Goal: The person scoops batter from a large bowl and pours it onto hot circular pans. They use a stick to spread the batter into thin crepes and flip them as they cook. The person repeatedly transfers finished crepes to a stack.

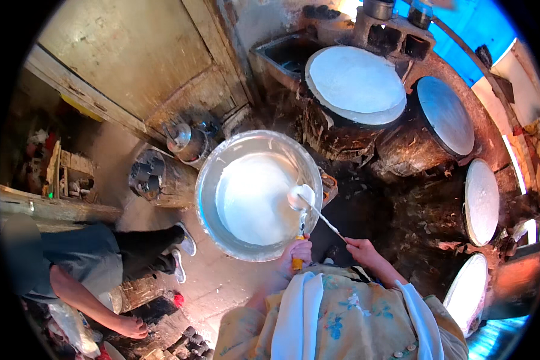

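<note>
A large metal pot [205,219] stands in front of me with a white, batter-like liquid [249,195] in it. My right hand [364,251] is closed round the thin handle of a ladle [302,197], whose white-coated bowl is at the pot's right inner side. In my left hand [300,251] is a yellow-handled tool [297,263], gripped at the pot's near rim. Its upper part is smeared white and overlaps the ladle, so its kind is not clear.
Round griddles curve along the right: one bears a white sheet [357,81], another is bare grey [447,114]. Further pale round tops [482,201] sit nearer. Left of the pot are a kettle [189,141] and a log stump [162,177]. Another person's arm [96,306] shows at lower left.
</note>
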Demonstrator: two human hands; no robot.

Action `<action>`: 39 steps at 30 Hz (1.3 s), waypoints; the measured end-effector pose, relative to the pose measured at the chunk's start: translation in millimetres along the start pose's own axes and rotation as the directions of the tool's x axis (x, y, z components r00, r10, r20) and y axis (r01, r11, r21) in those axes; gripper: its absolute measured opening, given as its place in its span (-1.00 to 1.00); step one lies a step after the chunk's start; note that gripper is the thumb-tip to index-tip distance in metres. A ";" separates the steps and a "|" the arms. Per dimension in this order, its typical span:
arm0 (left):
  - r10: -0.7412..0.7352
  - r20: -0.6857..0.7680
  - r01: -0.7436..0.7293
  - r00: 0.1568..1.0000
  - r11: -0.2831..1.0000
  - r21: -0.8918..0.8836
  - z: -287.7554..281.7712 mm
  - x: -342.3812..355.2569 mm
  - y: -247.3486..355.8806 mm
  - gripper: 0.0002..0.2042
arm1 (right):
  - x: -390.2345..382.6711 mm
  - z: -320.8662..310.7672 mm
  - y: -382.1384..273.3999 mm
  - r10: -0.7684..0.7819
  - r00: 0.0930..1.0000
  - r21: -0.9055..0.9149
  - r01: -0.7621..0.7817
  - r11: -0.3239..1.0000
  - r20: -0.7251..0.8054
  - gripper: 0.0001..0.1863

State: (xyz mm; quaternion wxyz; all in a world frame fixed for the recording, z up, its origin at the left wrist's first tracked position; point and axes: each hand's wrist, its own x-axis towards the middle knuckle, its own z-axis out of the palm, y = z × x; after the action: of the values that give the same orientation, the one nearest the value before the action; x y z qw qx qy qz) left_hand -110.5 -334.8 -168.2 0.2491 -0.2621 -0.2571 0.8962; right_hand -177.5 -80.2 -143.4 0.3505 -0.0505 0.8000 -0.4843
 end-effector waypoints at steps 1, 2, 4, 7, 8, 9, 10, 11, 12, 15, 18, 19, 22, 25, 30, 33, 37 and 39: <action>-0.018 0.086 0.027 0.996 0.994 -0.109 5.4 -3.6 -6.1 -0.82 | -6.1 -5.7 -27.5 0.075 0.997 0.068 -0.077 0.995 0.032 -0.67; 0.040 0.048 -0.035 0.998 0.995 -0.093 9.7 -11.3 -15.7 -0.80 | -20.2 -16.9 -55.0 0.149 0.986 0.131 -0.157 0.979 0.073 -0.66; 0.119 0.115 -0.142 0.986 0.966 0.217 20.4 -25.0 -31.9 -0.79 | -24.4 -24.9 -70.6 0.182 0.974 0.252 -0.212 0.944 0.138 -0.65; 0.272 0.175 -0.321 0.946 0.723 0.611 54.7 -50.5 -55.9 -0.74 | -37.2 -39.5 -82.8 0.070 0.985 0.280 -0.112 0.953 0.157 -0.63; 0.336 0.193 -0.369 0.922 0.606 0.705 73.7 -62.9 -67.8 -0.74 | -36.6 -37.3 -85.8 -0.052 0.990 0.270 0.014 0.963 0.133 -0.63; 0.388 0.215 -0.397 0.896 0.483 0.781 91.1 -72.5 -80.4 -0.74 | -36.3 -38.2 -88.1 -0.168 0.981 0.255 0.137 0.957 0.101 -0.62; 0.459 0.237 -0.429 0.856 0.377 0.821 106.4 -85.3 -91.2 -0.72 | -34.9 -39.2 -92.7 -0.282 0.957 0.239 0.258 0.936 0.069 -0.60; 0.490 0.259 -0.456 0.832 0.339 0.823 120.3 -98.2 -101.0 -0.71 | -34.1 -42.5 -99.9 -0.396 0.917 0.180 0.382 0.907 0.053 -0.60; 0.514 0.276 -0.473 0.812 0.304 0.827 132.8 -110.8 -109.9 -0.70 | -35.7 -46.0 -107.3 -0.501 0.865 0.120 0.494 0.861 0.035 -0.59; 0.529 0.415 -0.568 0.740 0.163 0.806 147.1 -141.4 -107.7 -0.68 | -34.0 -48.9 -129.5 -0.651 0.759 0.063 0.648 0.759 0.032 -0.59; 0.457 0.487 -0.645 0.745 0.307 0.699 140.1 -144.1 -89.9 -0.71 | -25.8 -38.2 -145.4 -0.722 0.692 0.118 0.715 0.689 0.022 -0.60; 0.426 0.498 -0.651 0.756 0.403 0.643 138.6 -144.0 -82.6 -0.73 | -20.8 -31.5 -150.3 -0.744 0.668 0.143 0.735 0.662 0.015 -0.61; 0.433 0.380 -0.540 0.817 0.805 0.245 146.1 -142.1 -69.2 -0.76 | -0.3 -8.0 -158.1 -0.703 0.711 0.233 0.688 0.688 -0.024 -0.61; 0.371 0.302 -0.415 0.878 0.905 0.095 157.2 -149.4 -46.7 -0.78 | 18.9 3.5 -166.2 -0.629 0.777 0.242 0.615 0.751 -0.023 -0.62; 0.519 0.341 -0.618 0.784 0.604 0.503 213.1 -193.2 -81.4 -0.74 | 35.2 4.7 -181.3 -0.396 0.918 0.331 0.382 0.863 -0.027 -0.64; 0.509 0.420 -0.631 0.751 0.367 0.684 244.0 -224.4 -91.8 -0.69 | 47.0 9.2 -181.4 -0.373 0.925 0.355 0.372 0.858 -0.067 -0.63; 0.674 0.422 -0.635 0.606 0.091 0.767 252.4 -232.7 -80.8 -0.67 | 57.8 15.4 -181.6 -0.354 0.932 0.391 0.355 0.849 -0.077 -0.63; 0.763 0.313 -0.561 0.566 0.078 0.824 235.5 -225.9 -49.6 -0.67 | 60.3 18.3 -183.5 -0.339 0.939 0.376 0.332 0.865 -0.050 -0.63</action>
State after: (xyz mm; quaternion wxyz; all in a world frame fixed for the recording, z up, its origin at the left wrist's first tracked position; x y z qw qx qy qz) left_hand -69.0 -507.0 110.4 -0.0689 -0.2718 0.4086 0.8686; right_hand -259.1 -215.6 -30.8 0.2714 -0.1245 0.6671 -0.6825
